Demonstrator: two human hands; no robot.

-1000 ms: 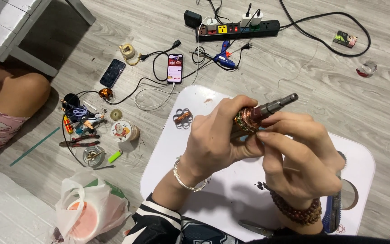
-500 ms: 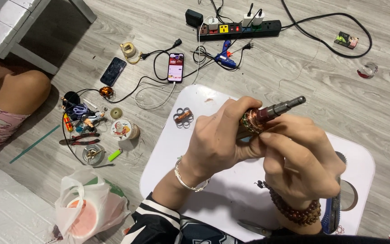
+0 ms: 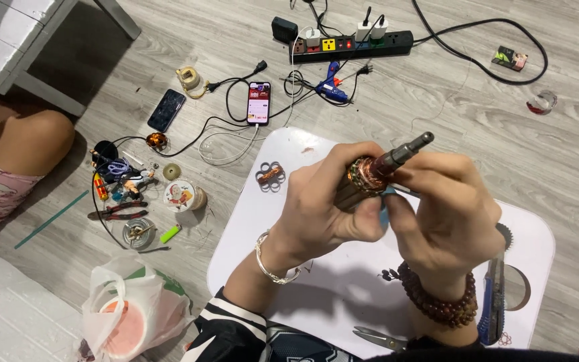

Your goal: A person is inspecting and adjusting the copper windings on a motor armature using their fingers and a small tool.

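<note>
Left hand [image 3: 323,208] grip closed round motor rotor [image 3: 370,175]; right hand [image 3: 447,214] pinches its shaft end. Risk: copper winding snags, rotor slips onto counter [image 3: 289,161] below grip.

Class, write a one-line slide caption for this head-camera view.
Left hand and right hand grip a copper-wound motor rotor above a white board.

Floor: grey wood-grain planks [image 3: 437,121], evenly lit, soft shadows only. Low white table with rounded corners [image 3: 537,228] sits on it at lower centre. White-painted wooden furniture piece with slanted legs [image 3: 28,40] at upper left, dark shadow beneath it. Pale whitewashed board surface [image 3: 8,315] at lower left. No walls or windows in view.
</note>
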